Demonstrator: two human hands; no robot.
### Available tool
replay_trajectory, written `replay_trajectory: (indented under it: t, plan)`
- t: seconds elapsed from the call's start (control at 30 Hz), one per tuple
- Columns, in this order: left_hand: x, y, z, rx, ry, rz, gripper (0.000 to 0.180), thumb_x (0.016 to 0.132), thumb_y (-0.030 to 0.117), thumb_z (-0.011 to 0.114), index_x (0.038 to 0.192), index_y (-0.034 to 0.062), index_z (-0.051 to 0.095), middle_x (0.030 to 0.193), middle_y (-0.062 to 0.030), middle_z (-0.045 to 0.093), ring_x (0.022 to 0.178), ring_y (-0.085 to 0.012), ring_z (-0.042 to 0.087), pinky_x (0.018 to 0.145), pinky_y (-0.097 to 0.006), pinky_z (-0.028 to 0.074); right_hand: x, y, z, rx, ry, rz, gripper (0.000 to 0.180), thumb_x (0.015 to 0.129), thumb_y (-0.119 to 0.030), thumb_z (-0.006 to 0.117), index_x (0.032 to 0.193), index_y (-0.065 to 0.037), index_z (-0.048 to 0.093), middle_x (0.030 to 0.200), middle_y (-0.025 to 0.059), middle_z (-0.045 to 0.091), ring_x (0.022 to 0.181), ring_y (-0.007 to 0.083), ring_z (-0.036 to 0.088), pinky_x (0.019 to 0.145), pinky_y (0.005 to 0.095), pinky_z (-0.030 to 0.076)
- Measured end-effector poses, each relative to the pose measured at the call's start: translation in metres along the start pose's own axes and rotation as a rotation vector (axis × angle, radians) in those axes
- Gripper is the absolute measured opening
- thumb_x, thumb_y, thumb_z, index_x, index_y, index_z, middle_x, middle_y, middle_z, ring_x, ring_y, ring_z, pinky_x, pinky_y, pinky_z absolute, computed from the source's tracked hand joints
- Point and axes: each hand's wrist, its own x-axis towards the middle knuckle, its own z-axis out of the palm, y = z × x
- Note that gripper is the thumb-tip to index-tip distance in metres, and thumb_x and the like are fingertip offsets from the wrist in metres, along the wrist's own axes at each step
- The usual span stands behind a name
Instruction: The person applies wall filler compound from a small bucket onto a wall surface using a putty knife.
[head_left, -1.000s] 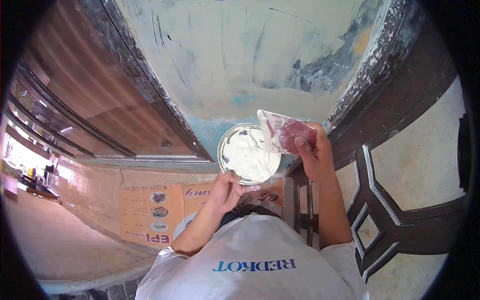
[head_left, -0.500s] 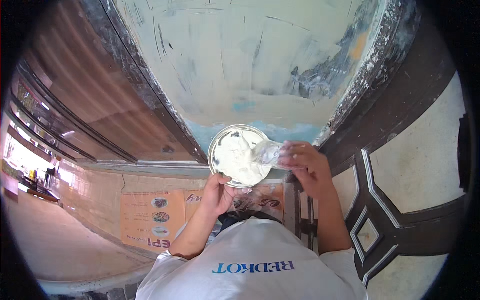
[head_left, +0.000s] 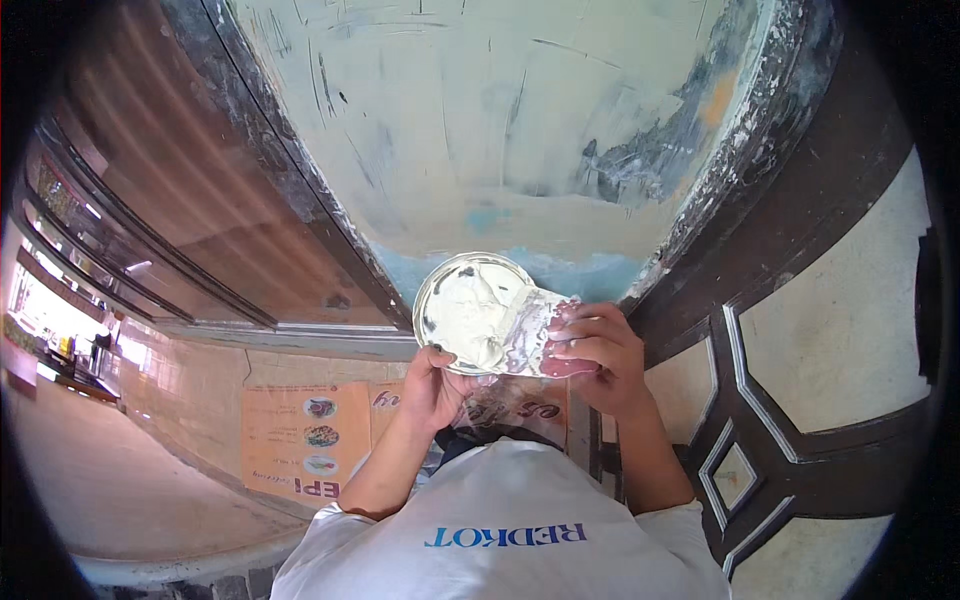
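My left hand (head_left: 436,390) grips the near rim of a round metal plate (head_left: 424,290), its thumb on top at the edge. White putty (head_left: 462,305) is spread over most of the plate, with a few dark bare spots showing through. In my right hand (head_left: 604,360) is a flat, reddish putty scraper (head_left: 560,340) smeared with white. Its blade lies broad side up over the plate's right part, touching the putty. My right fingers lie across the scraper's top, and the thumb is hidden.
Just beyond the plate rises a pale greenish wall (head_left: 440,130) with dark scratches and patches. A dark-framed window (head_left: 200,180) stands left, a dark wooden door with pale panels (head_left: 830,320) right. An orange printed banner (head_left: 290,440) lies below on the tiled floor (head_left: 190,400).
The scraper has turned from a blurred, tilted pose to lying flat, its broad face showing. My right hand has moved slightly left and nearer to me. The plate has hardly shifted.
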Motion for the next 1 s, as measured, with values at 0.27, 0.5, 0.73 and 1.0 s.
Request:
replay_trajectory:
  t: [0.27, 0.5, 0.73, 1.0]
  plan:
    - [0.003, -0.005, 0.000, -0.095, -0.023, -0.007, 0.069, 0.077, 0.008, 0.049, 0.142, -0.0032, 0.027, 0.137, -0.0264, 0.044, 0.119, -0.0416, 0.052, 0.094, -0.057, 0.050, -0.010, 0.023, 0.015, 0.049, 0.233, -0.004, 0.037, 0.057, 0.006, 0.053, 0.089, -0.007, 0.066, 0.095, 0.0109, 0.068, 0.093, 0.0313, 0.061, 0.085, 0.0401, 0.049]
    - [0.002, -0.009, -0.006, 0.141, 0.030, 0.087, 0.069, 0.075, 0.007, 0.049, 0.140, -0.0040, 0.028, 0.134, -0.0265, 0.046, 0.113, -0.0418, 0.057, 0.085, -0.055, 0.056, -0.010, 0.027, 0.023, -0.162, 0.146, 0.022, 0.035, 0.063, 0.006, 0.057, 0.094, -0.006, 0.067, 0.095, 0.0081, 0.065, 0.092, 0.0306, 0.059, 0.085, 0.0413, 0.048]
    - [-0.002, -0.013, -0.004, 0.252, 0.099, 0.139, 0.066, 0.075, 0.004, 0.047, 0.138, -0.0042, 0.029, 0.132, -0.0250, 0.048, 0.109, -0.0396, 0.059, 0.082, -0.052, 0.058, -0.028, 0.064, 0.033, -0.338, 0.153, 0.072, 0.044, 0.065, 0.010, 0.059, 0.104, -0.007, 0.069, 0.103, 0.0079, 0.063, 0.096, 0.0304, 0.057, 0.088, 0.0425, 0.047]
    - [-0.007, -0.007, -0.013, 0.116, 0.078, 0.089, 0.069, 0.076, 0.002, 0.047, 0.141, 0.0021, 0.025, 0.136, -0.0253, 0.043, 0.109, -0.0421, 0.059, 0.077, -0.056, 0.059, -0.043, 0.088, 0.023, -0.177, 0.317, 0.324, 0.024, 0.079, 0.003, 0.060, 0.102, -0.004, 0.064, 0.104, 0.0110, 0.063, 0.099, 0.0277, 0.058, 0.089, 0.0367, 0.047]
